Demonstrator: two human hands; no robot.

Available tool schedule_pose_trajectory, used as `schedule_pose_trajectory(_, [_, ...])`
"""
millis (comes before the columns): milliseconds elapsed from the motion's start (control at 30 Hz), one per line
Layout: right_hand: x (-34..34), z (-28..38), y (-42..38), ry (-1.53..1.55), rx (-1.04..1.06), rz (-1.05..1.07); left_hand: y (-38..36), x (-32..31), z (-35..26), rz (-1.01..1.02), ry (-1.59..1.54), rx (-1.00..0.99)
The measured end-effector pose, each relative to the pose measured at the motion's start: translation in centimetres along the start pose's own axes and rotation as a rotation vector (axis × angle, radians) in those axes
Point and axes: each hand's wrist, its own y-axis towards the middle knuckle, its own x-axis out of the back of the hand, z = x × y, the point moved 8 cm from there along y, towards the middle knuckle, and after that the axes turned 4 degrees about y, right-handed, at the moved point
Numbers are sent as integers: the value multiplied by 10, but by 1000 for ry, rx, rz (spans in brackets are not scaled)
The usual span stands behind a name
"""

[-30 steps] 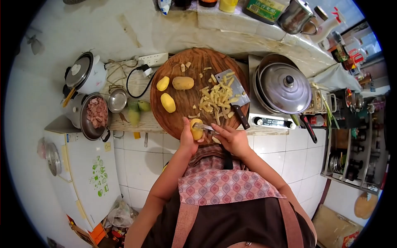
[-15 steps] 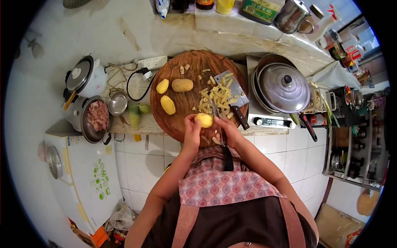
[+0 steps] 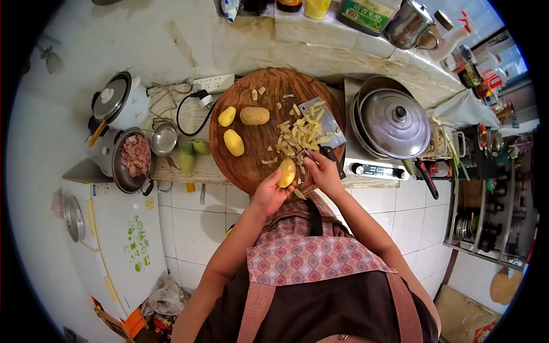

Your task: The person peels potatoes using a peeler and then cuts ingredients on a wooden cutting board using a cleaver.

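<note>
My left hand is closed around a mostly peeled yellow potato over the front edge of the round wooden chopping board. Just to its right, my right hand grips a small metal peeler, partly hidden by the fingers and apart from the potato. Beyond the hands lies a heap of potato peelings, partly on the blade of a cleaver. An unpeeled potato and two peeled potatoes, one upper and one lower, rest on the board's left half.
Right of the board, a lidded pan sits on a cooktop. To the left are a small metal bowl, green vegetables and a pan of raw meat. Bottles and a metal jug line the ledge behind.
The potato has turned upright and moved slightly right and nearer my body with my left hand. My right hand has shifted a little and the peeler has come away from the potato.
</note>
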Motion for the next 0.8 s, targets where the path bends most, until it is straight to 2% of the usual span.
schedule_pose_trajectory(33, [9, 17, -5, -204, 154, -64, 0, -1, -1, 44, 34, -12])
schedule_pose_trajectory(67, [11, 23, -10, -402, 429, -114, 0, 1, -2, 44, 32, -13])
schedule_pose_trajectory(100, [14, 27, -14, -403, 429, -113, -1, -1, -3, 64, -4, 0])
schedule_pose_trajectory(167, [8, 47, -27, -625, 491, -26, -1, -3, -3, 85, -37, 14])
schedule_pose_trajectory(233, [8, 57, -36, -697, 449, 0, 0, -3, -4, 98, 17, 4])
schedule_pose_trajectory(333, [-7, 63, -50, -931, 632, 96, -3, -9, -4, 130, 64, 22])
schedule_pose_trajectory(367, [-6, 58, -48, -931, 628, 93, -3, -7, -2, 130, 65, 27])
schedule_pose_trajectory(433, [8, 51, -34, -877, 570, -52, -3, -11, 3, 213, 78, 80])
schedule_pose_trajectory(467, [15, 38, -24, -913, 495, -102, -4, -12, 4, 213, 79, 80])
schedule_pose_trajectory(567, [30, 26, -15, -856, 470, -159, -6, -18, 1, 141, 110, 83])
schedule_pose_trajectory(633, [25, 39, -25, -803, 470, -152, -5, -5, -9, 15, 291, -73])
schedule_pose_trajectory(667, [16, 51, -33, -799, 515, -78, -5, -5, -9, 15, 289, -72])
schedule_pose_trajectory(733, [1, 66, -42, -841, 645, 22, -8, -5, -18, -26, 493, -135])
schedule_pose_trajectory(800, [10, 51, -29, -855, 555, -46, -8, 1, -16, -11, 506, -120])
